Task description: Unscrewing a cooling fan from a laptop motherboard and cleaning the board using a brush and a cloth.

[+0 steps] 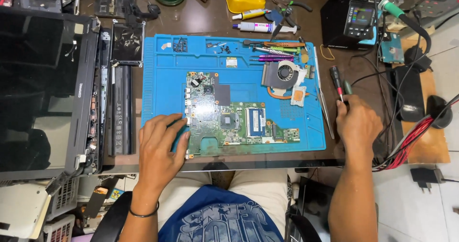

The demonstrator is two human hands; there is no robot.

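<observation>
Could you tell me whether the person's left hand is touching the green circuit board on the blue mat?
Touching. The head view shows the left hand lying flat with its fingers resting against the left edge of the green circuit board; no gap shows between them.

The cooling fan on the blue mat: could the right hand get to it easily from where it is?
Probably yes. The cooling fan lies uncovered on the blue mat, but the right hand already grips a screwdriver.

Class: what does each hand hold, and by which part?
The right hand grips a screwdriver low on its shaft; the left hand rests on the motherboard's left edge.
</observation>
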